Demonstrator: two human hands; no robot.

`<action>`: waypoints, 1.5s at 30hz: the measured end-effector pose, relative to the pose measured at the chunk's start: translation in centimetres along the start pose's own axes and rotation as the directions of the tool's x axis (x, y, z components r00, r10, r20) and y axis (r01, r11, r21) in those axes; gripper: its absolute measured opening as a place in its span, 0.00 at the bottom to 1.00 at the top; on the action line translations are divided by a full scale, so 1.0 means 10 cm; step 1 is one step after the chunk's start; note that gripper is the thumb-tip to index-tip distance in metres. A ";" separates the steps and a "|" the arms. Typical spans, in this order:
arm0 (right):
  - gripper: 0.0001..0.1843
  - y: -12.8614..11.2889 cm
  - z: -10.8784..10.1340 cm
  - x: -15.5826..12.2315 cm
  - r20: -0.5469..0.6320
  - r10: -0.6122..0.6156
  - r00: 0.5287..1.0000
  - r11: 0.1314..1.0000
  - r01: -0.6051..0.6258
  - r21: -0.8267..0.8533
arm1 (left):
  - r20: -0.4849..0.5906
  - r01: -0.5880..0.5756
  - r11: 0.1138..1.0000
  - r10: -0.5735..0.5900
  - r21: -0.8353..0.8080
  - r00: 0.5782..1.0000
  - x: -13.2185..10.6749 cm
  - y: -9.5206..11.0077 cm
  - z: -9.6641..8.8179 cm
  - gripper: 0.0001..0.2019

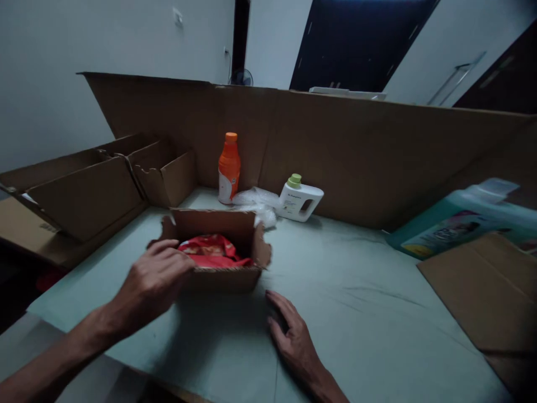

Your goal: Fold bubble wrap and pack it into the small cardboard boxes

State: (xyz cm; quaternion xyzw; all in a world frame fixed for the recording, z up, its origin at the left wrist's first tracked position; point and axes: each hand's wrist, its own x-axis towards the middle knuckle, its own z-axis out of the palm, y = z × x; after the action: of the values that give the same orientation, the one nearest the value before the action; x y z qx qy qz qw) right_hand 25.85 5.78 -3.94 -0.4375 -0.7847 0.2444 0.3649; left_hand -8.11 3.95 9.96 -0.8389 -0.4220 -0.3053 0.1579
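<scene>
A small open cardboard box (229, 280) stands on the table with a shiny red packet (216, 252) inside it. My left hand (157, 274) is closed over the box's near left corner, its fingers bent across the rim; the thumb is hidden. To the right of the box and a little nearer to me, my right hand (293, 341) lies on the pale tabletop (361, 291). Its fingers are loosely curved, thumb apart, with nothing in them.
Behind the box are an orange bottle (229, 170), crumpled clear plastic (262, 202) and a white green-capped jug (298, 201). Larger cardboard boxes (92, 196) stand left. A teal liquid container (457, 218) and a cardboard piece (482, 285) are right. A cardboard wall (356, 157) closes the back.
</scene>
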 end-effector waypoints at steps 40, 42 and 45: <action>0.21 0.69 -0.49 3.24 0.024 -0.167 0.986 0.956 0.168 -0.242 | 0.310 0.763 0.486 -0.714 -0.427 0.628 -0.36 0.14 1.20 0.23; 0.23 0.62 -0.64 3.10 -0.065 -0.165 0.984 0.968 0.149 -0.203 | 0.321 0.767 0.478 -0.713 -0.428 0.624 -0.39 0.15 1.16 0.25; 0.24 0.60 -1.02 2.56 -0.218 -0.118 0.969 0.988 0.093 -0.124 | 0.353 0.782 0.460 -0.711 -0.422 0.609 -0.40 0.13 1.13 0.26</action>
State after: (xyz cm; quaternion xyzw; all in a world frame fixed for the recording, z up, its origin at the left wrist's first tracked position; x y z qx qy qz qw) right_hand 27.93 31.56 7.32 -0.4398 -0.7731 0.1292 0.4385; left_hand -4.62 6.64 -1.25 -0.5935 -0.6515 -0.3942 -0.2607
